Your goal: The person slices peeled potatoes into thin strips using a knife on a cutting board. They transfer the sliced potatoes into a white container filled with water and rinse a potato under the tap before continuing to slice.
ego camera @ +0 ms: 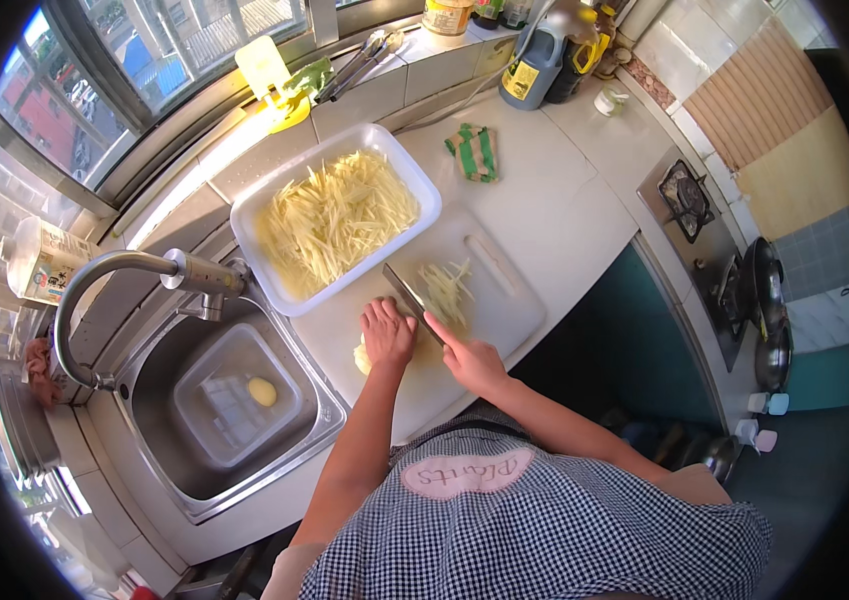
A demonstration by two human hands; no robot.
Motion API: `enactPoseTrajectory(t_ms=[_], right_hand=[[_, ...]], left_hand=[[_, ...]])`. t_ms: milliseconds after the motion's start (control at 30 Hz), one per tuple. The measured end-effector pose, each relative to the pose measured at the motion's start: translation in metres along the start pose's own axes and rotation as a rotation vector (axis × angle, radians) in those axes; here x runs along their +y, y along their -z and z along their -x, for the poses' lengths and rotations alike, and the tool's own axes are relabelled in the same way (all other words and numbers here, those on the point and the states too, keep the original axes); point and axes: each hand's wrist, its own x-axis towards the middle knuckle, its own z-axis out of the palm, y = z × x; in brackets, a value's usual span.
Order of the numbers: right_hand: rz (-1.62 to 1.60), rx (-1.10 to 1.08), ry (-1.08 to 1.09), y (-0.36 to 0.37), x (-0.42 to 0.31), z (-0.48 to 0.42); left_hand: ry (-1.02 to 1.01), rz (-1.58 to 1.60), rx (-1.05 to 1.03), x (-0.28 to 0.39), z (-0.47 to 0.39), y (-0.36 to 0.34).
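With my right hand I grip the handle of a kitchen knife, its blade pointing up and left over a white plastic cutting board. My left hand presses on pale, peeled potato just left of the blade; most of the potato is hidden under my fingers. Right of the blade lies a small heap of cut potato strips. Behind the board, a white plastic tub holds a large pile of potato strips, apparently in water.
At left, a steel sink holds a translucent basin with one peeled potato. A faucet arches over it. A striped cloth lies on the counter; bottles stand behind. A gas stove is at right.
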Motion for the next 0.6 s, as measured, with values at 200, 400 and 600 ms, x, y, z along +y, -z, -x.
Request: enactPoseTrajectory(t_ms=[200, 400, 600], right_hand=[[0.029, -0.032, -0.021, -0.006, 0.000, -0.007], [0.018, -0.037, -0.036, -0.003, -0.004, -0.003], [-0.043, -0.054, -0.047, -0.002, 0.000, 0.001]], left_hand=[[-0.001, 0.025, -0.041, -0.004, -0.004, 0.001], [-0.044, 0.064, 0.017, -0.006, -0.007, -0.002], [-0.024, 0.073, -0.017, -0.004, 0.002, 0.000]])
